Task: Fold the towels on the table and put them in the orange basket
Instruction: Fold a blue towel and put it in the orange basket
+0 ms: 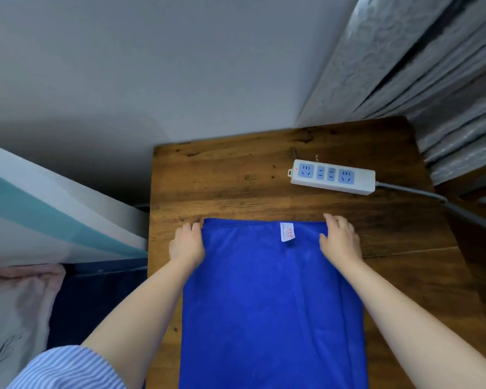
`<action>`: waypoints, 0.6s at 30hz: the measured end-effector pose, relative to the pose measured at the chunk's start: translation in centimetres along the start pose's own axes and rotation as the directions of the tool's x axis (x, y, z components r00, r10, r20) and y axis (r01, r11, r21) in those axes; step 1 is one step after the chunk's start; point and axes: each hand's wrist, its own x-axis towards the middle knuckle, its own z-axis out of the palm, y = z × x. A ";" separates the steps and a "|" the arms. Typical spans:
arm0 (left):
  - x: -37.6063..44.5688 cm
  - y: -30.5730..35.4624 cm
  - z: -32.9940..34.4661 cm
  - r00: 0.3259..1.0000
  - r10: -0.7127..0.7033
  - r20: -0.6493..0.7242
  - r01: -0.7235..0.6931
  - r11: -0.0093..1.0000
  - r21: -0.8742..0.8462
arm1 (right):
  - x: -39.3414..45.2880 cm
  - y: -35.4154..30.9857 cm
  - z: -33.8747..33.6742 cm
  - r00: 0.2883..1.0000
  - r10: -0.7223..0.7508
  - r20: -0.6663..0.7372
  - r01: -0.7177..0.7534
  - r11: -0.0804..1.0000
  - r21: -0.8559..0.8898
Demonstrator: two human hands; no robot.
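Towel (267, 299) flat on a wooden table (222, 175), power strip (332, 177) behind.
Left hand (186, 242) and right hand (340, 238) pinch its far corners; wall (180, 66) and curtain (432, 66) beyond.

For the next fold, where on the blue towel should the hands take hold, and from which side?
Probably the two far corners of the towel, each pinched from its outer side. It lies flat, lengthwise away from the person, and the left hand and right hand already sit at those corners, so the far edge could be drawn toward the body.
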 end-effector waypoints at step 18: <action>0.1 -0.4 -1.8 0.971 0.209 -0.113 -0.231 0.943 -0.239 | -1.1 3.6 -2.5 0.946 -0.109 0.304 0.049 0.979 0.200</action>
